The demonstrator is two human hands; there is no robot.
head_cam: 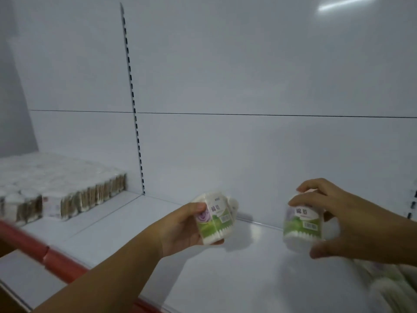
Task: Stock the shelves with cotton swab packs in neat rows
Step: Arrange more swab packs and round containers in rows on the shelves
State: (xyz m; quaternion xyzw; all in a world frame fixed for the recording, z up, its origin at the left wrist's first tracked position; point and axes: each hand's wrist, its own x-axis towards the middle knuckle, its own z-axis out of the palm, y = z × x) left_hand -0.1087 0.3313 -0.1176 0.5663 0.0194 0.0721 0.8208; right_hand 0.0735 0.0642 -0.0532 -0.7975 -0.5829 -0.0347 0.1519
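Note:
My left hand (180, 224) grips cotton swab packs (216, 219) with green and white labels, held above the white shelf (237, 272); it looks like two packs side by side. My right hand (340, 220) holds another such pack (301, 224) from above and the side, fingers curled over its top, thumb below. Both hands are over the middle of the shelf, a little in front of the back panel, with the right pack close to the shelf surface. Motion blur softens the labels.
A block of stocked swab packs (61, 188) fills the shelf at the left, in rows against the wall. A slotted upright (133, 102) divides the white back panel. A red price rail (58, 258) runs along the shelf front. More pale packs (392, 288) lie at the bottom right.

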